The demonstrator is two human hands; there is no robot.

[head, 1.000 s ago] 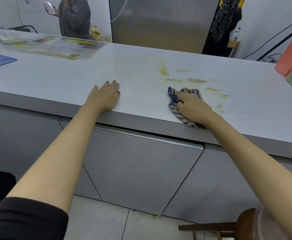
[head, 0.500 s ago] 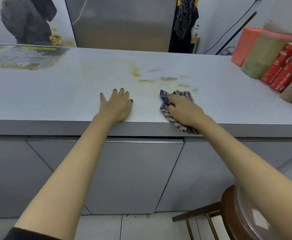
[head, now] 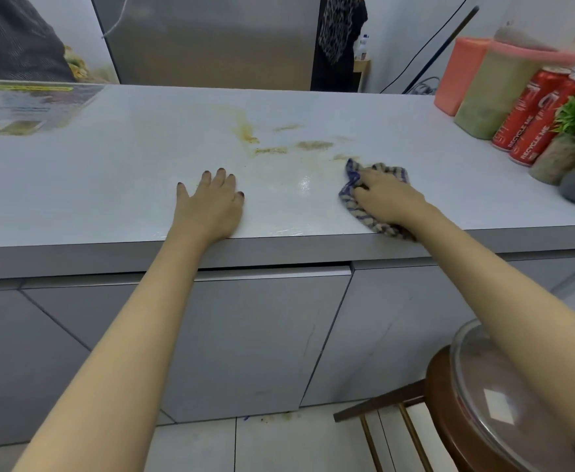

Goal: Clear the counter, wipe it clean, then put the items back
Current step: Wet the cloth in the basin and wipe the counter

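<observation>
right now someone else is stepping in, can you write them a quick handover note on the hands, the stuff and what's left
Left hand: open, flat on the counter near the front edge, holding nothing.
Right hand: pressing a striped cloth on the counter, grip closed on it.
Things: cans, jars and plants are bunched at the right end; a printed mat lies far left.
Done: the middle is cleared and the patch between the hands looks wet.
Left: the yellow-brown stains beyond the hands, then putting the items back.
</observation>
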